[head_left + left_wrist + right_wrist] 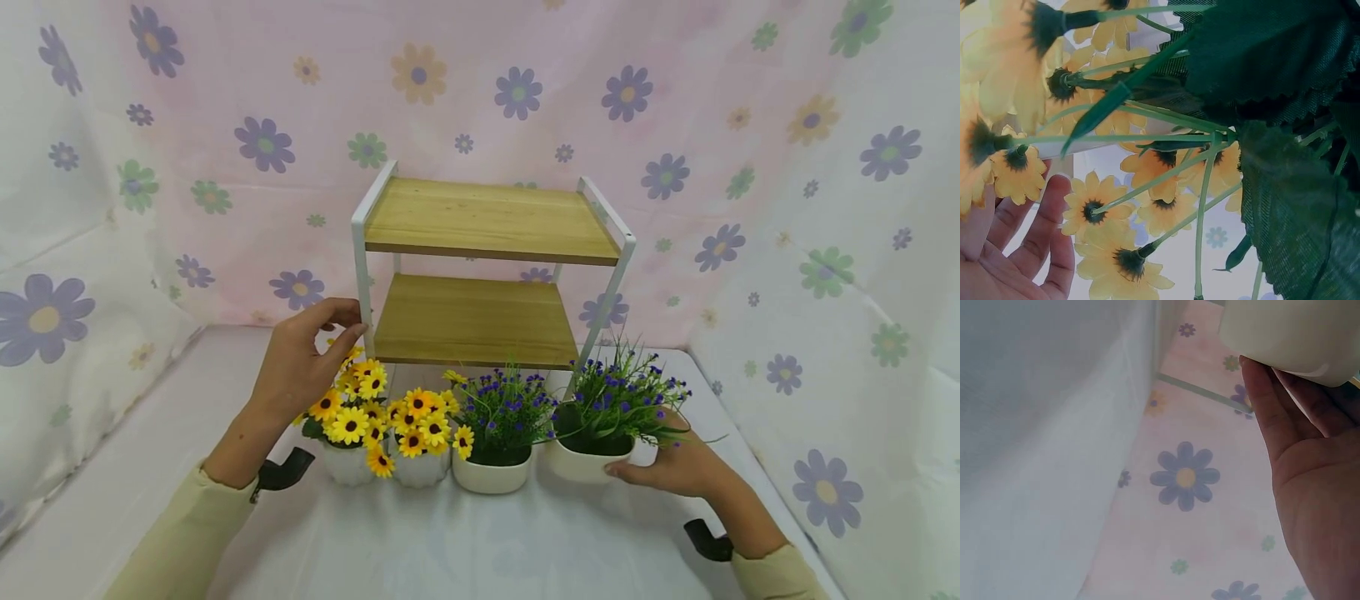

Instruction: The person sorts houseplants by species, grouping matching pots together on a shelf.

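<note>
A two-tier shelf rack (480,321) with wooden boards and a white frame stands upright. My left hand (300,358) grips its left front post between thumb and fingers; in the left wrist view, yellow flowers (1125,259) partly cover that hand. My right hand (686,462) holds a cream pot (588,462) of purple-flowered grass (626,396) by its right side, thumb at the front. In the right wrist view, the fingers (1266,406) lie against the pot's wall. Whether this pot touches the table, I cannot tell.
Left of the held pot stand another cream pot (491,477) with purple flowers and two whitish pots (348,467) of yellow daisies, in a row before the rack. Flower-patterned cloth (465,83) walls the white table (450,550) at back and sides.
</note>
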The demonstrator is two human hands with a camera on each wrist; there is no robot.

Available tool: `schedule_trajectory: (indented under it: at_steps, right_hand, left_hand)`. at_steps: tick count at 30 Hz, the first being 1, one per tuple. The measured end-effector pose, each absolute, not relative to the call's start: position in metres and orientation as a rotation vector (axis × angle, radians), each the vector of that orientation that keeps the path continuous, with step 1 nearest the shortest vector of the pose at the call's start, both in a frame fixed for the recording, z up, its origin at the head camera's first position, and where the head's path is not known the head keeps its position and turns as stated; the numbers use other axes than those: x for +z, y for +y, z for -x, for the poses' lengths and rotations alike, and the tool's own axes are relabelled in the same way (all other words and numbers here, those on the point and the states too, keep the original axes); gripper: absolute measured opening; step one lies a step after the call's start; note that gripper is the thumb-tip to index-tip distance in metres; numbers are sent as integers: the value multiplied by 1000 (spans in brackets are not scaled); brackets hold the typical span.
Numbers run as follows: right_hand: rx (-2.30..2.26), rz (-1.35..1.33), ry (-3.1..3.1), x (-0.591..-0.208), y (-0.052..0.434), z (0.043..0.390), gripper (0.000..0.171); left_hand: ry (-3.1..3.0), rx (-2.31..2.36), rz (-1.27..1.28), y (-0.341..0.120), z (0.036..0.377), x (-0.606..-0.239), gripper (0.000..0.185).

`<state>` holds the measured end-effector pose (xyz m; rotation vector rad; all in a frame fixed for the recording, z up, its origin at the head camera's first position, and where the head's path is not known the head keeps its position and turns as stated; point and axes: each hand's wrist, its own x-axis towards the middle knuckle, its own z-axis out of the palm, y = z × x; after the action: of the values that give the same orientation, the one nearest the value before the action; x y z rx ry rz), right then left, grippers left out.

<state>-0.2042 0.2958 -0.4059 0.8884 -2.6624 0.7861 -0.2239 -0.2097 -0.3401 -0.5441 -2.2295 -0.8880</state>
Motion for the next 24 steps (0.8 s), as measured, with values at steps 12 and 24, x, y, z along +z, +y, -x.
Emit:
schedule_trajectory:
  at_steps: [12, 24]
  right_hand:
    - [811, -673, -2767, -371, 298, 190, 108]
    - [803, -798, -2571, -336, 299, 193, 122]
  left_hand:
    - [-2233, -920, 543, -210, 224, -339, 22]
    - [-2239, -940, 539, -210, 224, -340, 22]
